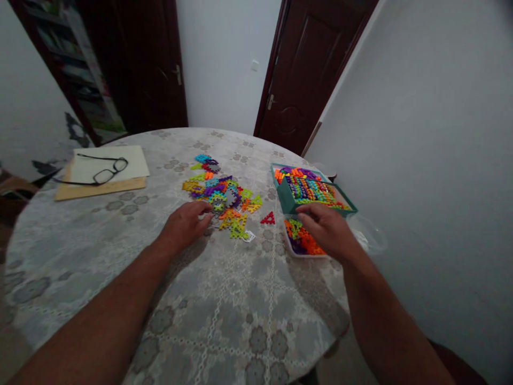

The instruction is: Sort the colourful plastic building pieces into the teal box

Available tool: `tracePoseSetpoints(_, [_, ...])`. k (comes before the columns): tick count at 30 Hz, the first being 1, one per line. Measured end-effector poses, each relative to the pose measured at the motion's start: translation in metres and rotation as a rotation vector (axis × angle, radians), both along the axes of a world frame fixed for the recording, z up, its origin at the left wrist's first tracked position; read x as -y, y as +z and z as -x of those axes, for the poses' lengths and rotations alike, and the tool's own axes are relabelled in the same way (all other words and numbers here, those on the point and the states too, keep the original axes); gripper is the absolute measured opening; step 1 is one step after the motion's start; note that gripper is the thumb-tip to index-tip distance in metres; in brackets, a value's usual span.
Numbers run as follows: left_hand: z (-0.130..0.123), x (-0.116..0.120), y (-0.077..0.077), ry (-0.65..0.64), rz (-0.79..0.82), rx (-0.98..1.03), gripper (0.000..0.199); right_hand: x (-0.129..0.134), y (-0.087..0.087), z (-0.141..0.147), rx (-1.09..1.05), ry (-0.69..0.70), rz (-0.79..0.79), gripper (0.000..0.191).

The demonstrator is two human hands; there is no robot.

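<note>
Left hand (pixel 185 222), digits parted, adjoins toothed pieces (pixel 230 198) on its right; right hand (pixel 326 227), grip indeterminate, overhangs the tub (pixel 306 256).

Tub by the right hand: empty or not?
Not empty: orange plastic pieces show inside the tub. How full, cannot tell; the right hand hides part.

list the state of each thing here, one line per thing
plastic pile: heaped, jumbled
red triangle: flat, apart from the pile
white tub: open, orange pieces inside
green box: open, coloured pieces inside
left grip: curled at the pile's edge, hold unclear
right grip: bent near tub and box, hold unclear
glasses: arms unfolded
pale sheet: flat, partly beneath glasses
far right door: looks shut
</note>
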State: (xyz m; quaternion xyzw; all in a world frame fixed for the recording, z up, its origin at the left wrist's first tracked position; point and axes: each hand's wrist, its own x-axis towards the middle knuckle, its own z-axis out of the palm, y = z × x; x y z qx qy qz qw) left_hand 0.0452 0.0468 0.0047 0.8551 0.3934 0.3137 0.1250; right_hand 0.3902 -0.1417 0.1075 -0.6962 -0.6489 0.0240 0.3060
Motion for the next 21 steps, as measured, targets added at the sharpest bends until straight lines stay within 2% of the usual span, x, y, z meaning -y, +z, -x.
tracePoseSetpoints(1, [0.0,0.0,-0.002,-0.018,-0.003,-0.027,0.03,0.0,-0.007,0.024,0.031,0.113,0.081,0.029])
tracePoseSetpoints(3, [-0.001,0.001,-0.004,-0.055,-0.008,-0.073,0.032,-0.005,-0.024,0.064,0.116,0.196,0.214,0.028])
tracePoseSetpoints(7, [-0.001,0.004,-0.006,-0.126,-0.029,-0.105,0.033,-0.028,-0.052,0.11,0.251,0.146,0.442,0.033])
tracePoseSetpoints(12, [-0.001,0.008,-0.005,-0.137,-0.03,-0.172,0.03,-0.053,-0.062,0.13,0.337,0.099,0.461,0.042])
tracePoseSetpoints(16, [-0.001,0.01,-0.004,-0.145,0.005,-0.217,0.033,-0.064,-0.076,0.137,0.348,0.098,0.43,0.03])
tracePoseSetpoints(21, [-0.007,0.016,-0.004,-0.184,0.028,-0.287,0.03,-0.066,-0.096,0.132,0.293,0.133,0.314,0.021])
